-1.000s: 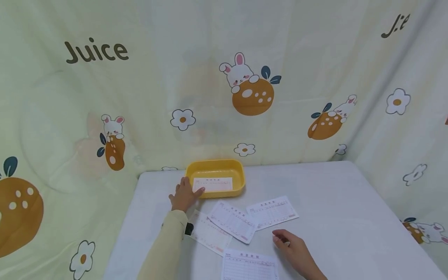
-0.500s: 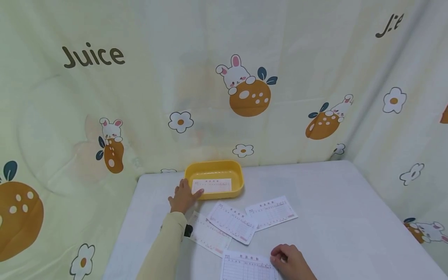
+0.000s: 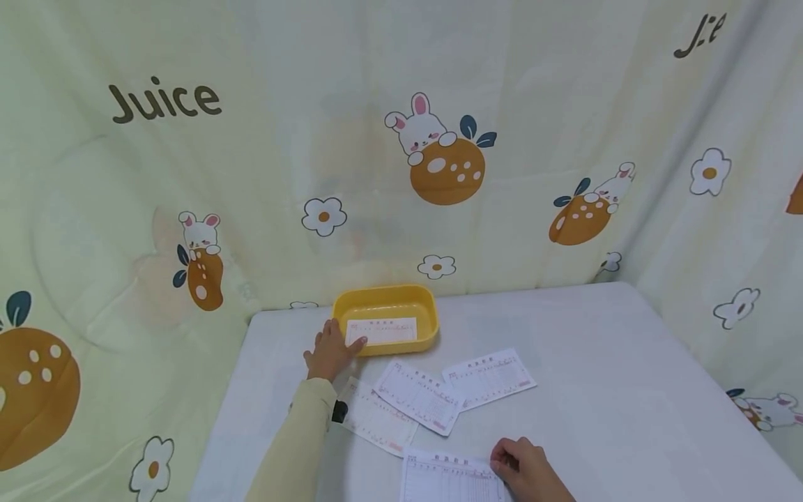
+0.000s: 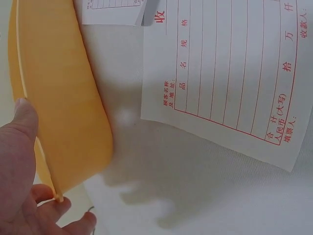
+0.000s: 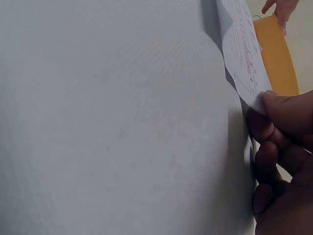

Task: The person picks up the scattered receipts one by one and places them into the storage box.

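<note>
My left hand point(image 3: 330, 352) grips the left front rim of a yellow plastic tray point(image 3: 384, 304), with the thumb over the edge in the left wrist view. One printed receipt slip point(image 3: 383, 331) lies inside the tray. At the table's near side, my right hand point(image 3: 529, 468) pinches the right corner of another receipt slip point(image 3: 448, 481) between thumb and index finger. The right wrist view shows that slip's corner point(image 5: 252, 81) slightly raised; its other fingers point(image 5: 266, 159) are curled. The near part of this slip is outside the head view.
Between the hands lie a slip with red print point(image 3: 376, 418), a slip partly over it point(image 3: 419, 397) and a third slip point(image 3: 489, 378) to the right. A white cloth covers the table point(image 3: 602, 390). A printed curtain point(image 3: 351, 139) stands behind the tray.
My right hand has moved down onto the near slip's right corner, and its fingers have closed into a pinch there. The left hand has stayed on the tray rim.
</note>
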`<state>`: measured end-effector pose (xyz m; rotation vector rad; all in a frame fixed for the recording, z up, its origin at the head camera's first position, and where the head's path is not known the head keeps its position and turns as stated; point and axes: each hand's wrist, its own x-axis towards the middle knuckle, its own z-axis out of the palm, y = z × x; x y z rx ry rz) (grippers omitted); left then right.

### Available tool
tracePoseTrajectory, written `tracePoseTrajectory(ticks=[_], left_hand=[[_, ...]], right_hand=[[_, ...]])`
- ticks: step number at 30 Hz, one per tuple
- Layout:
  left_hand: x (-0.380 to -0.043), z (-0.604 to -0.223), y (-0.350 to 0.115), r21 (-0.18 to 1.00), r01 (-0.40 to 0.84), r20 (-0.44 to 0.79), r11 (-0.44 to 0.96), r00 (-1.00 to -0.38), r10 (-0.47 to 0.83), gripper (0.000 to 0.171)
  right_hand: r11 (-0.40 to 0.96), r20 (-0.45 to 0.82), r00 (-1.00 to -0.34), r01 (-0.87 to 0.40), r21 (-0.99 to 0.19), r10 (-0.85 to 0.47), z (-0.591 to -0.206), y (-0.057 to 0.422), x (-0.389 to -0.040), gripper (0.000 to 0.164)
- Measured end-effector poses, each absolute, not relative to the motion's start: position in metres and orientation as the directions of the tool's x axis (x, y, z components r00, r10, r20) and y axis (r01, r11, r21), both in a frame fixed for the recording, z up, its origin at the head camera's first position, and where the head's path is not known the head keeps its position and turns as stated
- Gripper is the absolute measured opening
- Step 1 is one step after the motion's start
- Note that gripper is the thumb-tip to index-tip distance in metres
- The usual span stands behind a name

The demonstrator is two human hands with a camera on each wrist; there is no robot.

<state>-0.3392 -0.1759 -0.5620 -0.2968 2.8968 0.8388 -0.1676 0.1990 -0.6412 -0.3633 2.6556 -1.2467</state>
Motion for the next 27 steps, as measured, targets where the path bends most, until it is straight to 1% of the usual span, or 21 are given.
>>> tracePoseTrajectory(ticks=[6, 13, 22, 27], left_hand=[[-0.3362, -0.5596, -0.1734, 0.529, -0.22, -0.173, 0.819, -0.974, -0.149, 0.095], [-0.3355, -0.5592, -0.1739, 0.537, -0.218, -0.156, 0.815, -0.975, -0.158, 0.094], [-0.3365, -0.5601, -0.1752, 0.537, -0.222, -0.161, 0.814, -0.974, -0.16, 0.096], [-0.3361, -0.5612, -0.1761, 0.536, -0.213, -0.149, 0.817, -0.976, -0.157, 0.095]], right_hand=[[0.61, -0.049, -0.946, -0.167, -0.775, -0.321, -0.6423, 0.2018, -0.1671, 0.012], [0.607, -0.051, -0.948, -0.16, -0.778, -0.315, -0.643, 0.2011, -0.1683, 0.012], [0.592, -0.071, -0.949, -0.132, -0.795, -0.306, -0.6428, 0.201, -0.1693, 0.012], [0.578, -0.09, -0.956, -0.093, -0.811, -0.28, -0.6395, 0.1987, -0.1691, 0.012]])
